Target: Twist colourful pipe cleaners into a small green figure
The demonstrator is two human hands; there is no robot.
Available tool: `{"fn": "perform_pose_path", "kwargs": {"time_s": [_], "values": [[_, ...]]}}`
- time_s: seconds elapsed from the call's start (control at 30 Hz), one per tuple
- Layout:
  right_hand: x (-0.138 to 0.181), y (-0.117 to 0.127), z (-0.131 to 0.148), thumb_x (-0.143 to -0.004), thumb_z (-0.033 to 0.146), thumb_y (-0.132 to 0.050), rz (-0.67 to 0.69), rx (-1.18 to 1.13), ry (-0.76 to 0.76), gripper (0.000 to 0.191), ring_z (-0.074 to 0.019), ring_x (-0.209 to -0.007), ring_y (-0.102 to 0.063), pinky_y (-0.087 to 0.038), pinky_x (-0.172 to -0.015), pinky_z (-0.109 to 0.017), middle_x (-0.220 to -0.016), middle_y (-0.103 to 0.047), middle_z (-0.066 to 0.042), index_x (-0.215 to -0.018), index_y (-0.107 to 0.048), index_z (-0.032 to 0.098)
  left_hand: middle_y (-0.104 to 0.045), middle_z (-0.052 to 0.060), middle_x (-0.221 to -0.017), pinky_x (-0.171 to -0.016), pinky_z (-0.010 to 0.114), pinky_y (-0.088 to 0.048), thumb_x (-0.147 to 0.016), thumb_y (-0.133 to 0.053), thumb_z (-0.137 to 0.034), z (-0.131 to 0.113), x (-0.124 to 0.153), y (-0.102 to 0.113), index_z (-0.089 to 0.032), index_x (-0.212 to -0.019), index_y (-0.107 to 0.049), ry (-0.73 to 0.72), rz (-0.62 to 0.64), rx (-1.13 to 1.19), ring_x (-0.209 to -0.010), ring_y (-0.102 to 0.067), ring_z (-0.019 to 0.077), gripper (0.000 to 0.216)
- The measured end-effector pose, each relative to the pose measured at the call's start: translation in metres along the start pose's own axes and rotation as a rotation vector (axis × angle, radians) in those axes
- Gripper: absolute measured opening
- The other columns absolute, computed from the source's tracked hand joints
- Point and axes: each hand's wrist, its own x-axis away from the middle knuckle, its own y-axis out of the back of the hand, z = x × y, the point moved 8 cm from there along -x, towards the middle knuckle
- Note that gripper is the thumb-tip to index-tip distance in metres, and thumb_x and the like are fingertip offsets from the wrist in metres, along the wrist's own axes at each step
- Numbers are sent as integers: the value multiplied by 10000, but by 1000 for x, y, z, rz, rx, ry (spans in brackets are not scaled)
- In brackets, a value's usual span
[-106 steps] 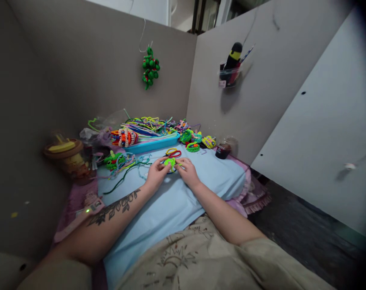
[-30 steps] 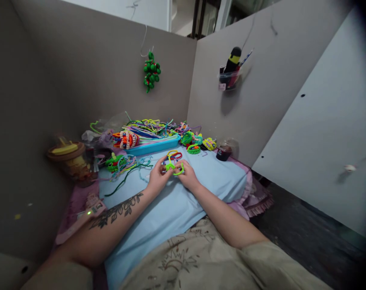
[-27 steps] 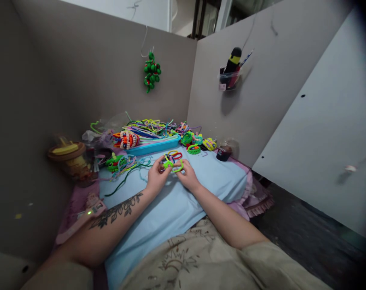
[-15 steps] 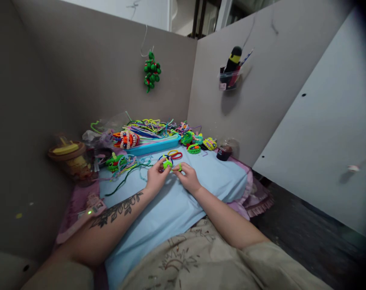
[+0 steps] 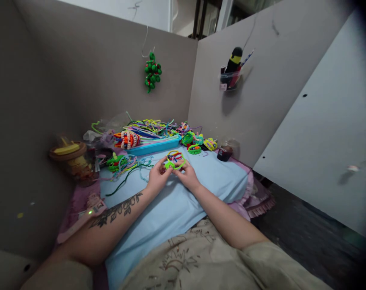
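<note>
My left hand and my right hand meet over a light blue pillow. Both pinch a small bright green pipe-cleaner piece between their fingertips; a green loop of it curves out toward my right hand. Just beyond my fingers lie scissors with red and yellow handles.
A blue tray heaped with coloured pipe cleaners sits at the back. Finished pipe-cleaner figures lie to its right, a green figure and loose strands to its left. A lidded cup, a dark jar and grey partition walls surround the spot.
Both hands keep hold of the green piece and have turned and bent it; its loose loop has swung from below my fingers to above them.
</note>
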Motion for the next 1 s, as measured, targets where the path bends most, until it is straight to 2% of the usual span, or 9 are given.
{"fn": "perform_pose_path", "kwargs": {"time_s": [0.07,0.17,0.37,0.53,0.77,1.0], "values": [[0,2,-2,-703,312,-649,-31,-15,-22,162,-168,-857,-541,-457,-659,-259,-888,-548,-35,-824,-633,204,-556,-12,-656,-569,214,-425,-694,-638,-292,-2,1,-4,-133,-1227,-481,-12,34,7,-579,-507,95,579],[0,3,-5,-697,302,-652,-39,-90,-67,135,-152,-819,-535,-441,-650,-245,-888,-524,-28,-775,-626,194,-533,-23,-637,-548,206,-408,-711,-627,-293,-2,2,-7,-136,-1225,-469,-25,55,5,-560,-491,88,561],[-2,2,-11,-664,309,-677,-6,-263,-111,136,-147,-808,-513,-414,-654,-241,-863,-503,-20,-672,-615,188,-554,-19,-649,-574,213,-415,-723,-623,-299,3,3,-11,-158,-1155,-467,-44,110,9,-583,-517,98,481],[-2,3,-13,-654,324,-684,1,-361,-108,221,-121,-704,-480,-396,-670,-250,-730,-461,12,-563,-544,180,-537,-39,-621,-530,192,-372,-725,-625,-310,4,6,-14,-169,-1135,-441,-44,141,17,-547,-498,84,471],[-1,2,-11,-704,333,-633,-12,-248,-111,216,-114,-663,-459,-381,-633,-235,-697,-451,16,-593,-531,178,-558,-21,-662,-569,209,-396,-733,-614,-342,7,4,-10,-172,-1129,-443,-50,89,5,-603,-529,103,464],[-1,5,-12,-724,326,-604,-44,-226,-127,188,-124,-684,-480,-381,-592,-225,-735,-497,-2,-628,-540,178,-521,-18,-674,-566,217,-392,-778,-552,-323,3,4,-9,-173,-1126,-461,-90,90,-135,-613,-501,110,390]]}}
